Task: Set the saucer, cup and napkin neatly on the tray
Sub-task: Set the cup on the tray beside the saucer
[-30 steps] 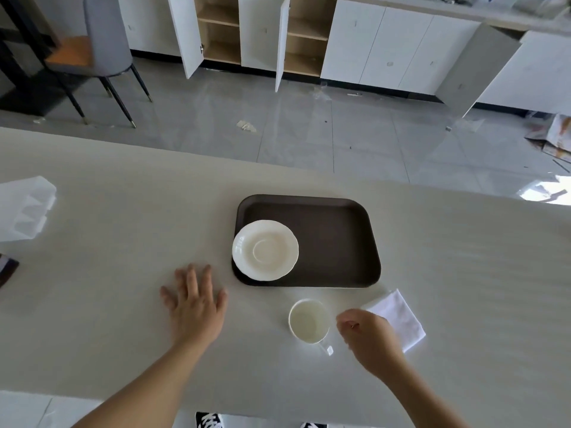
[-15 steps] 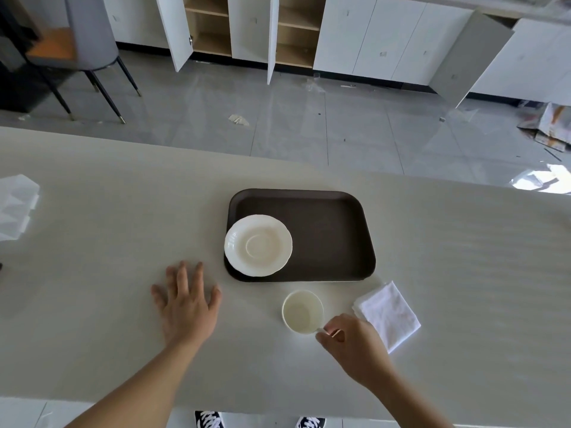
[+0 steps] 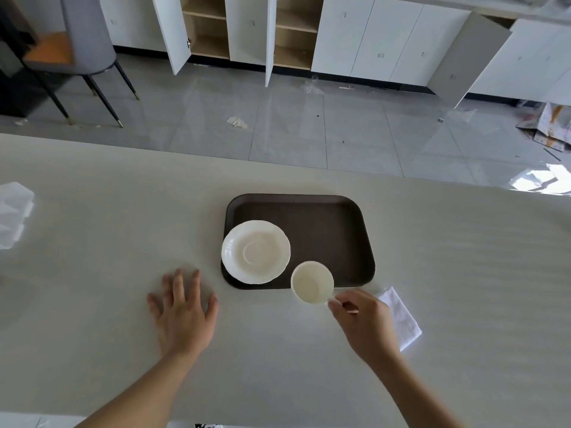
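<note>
A dark brown tray point(image 3: 333, 230) lies on the pale table. A white saucer point(image 3: 255, 251) rests in the tray's near left corner, overlapping its rim. My right hand point(image 3: 363, 322) pinches the handle of a white cup point(image 3: 312, 282), which hangs upright over the tray's near edge, just right of the saucer. A folded white napkin point(image 3: 401, 319) lies on the table right of my right hand, partly hidden by it. My left hand point(image 3: 182, 310) lies flat on the table, fingers spread, left of the tray.
A clear plastic container point(image 3: 12, 214) sits at the table's left edge. The table's far edge point(image 3: 278, 163) runs behind the tray. Beyond it are a tiled floor, a grey chair point(image 3: 77, 41) and white cabinets with open doors.
My right hand closed on the cup's handle and lifted the cup from the table toward the tray's near edge. My left hand stayed flat on the table.
</note>
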Motion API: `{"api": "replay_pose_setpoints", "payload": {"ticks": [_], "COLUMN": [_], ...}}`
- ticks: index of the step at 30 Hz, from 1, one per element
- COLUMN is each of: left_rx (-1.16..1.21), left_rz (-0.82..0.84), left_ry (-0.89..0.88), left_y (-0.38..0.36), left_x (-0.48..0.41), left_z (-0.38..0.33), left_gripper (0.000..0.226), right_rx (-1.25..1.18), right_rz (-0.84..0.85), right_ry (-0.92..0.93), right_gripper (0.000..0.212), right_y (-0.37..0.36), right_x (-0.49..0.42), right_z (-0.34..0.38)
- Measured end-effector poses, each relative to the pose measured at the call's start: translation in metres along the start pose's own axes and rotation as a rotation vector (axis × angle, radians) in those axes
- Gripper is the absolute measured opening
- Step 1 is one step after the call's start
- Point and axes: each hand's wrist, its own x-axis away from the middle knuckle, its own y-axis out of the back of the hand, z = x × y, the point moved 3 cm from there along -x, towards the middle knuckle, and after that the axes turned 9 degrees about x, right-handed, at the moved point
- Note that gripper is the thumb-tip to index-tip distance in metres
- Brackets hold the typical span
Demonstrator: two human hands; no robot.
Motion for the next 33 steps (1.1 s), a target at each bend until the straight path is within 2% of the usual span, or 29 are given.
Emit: {"api": "replay_pose_setpoints", "payload": {"ticks": [4, 11, 24, 33], "left_rx": [0.002, 0.002, -0.005, -0.002], "left_rz": [0.001, 0.013, 0.022, 0.023], "left_ry": [0.001, 0.013, 0.011, 0.012], "left_y": [0.001, 0.004, 0.003, 0.002], "left_x": [0.000, 0.000, 0.000, 0.000], "left_z": [0.000, -0.002, -0.002, -0.001], "left_gripper": [0.069, 0.070, 0.071, 0.070], "right_rx": [0.002, 0.000, -0.018, -0.083], "right_rz": [-0.046, -0.018, 0.024, 0.067], "right_ry": [-0.048, -0.104, -0.130, -0.167], "right_gripper": [0.015, 0.015, 0.027, 0.013], "right_y": [0.003, -0.013, -0.032, -0.030], "right_x": [-0.030, -0.069, -0.068, -0.069], "right_z": [0.002, -0.001, -0.009, -0.012]}}
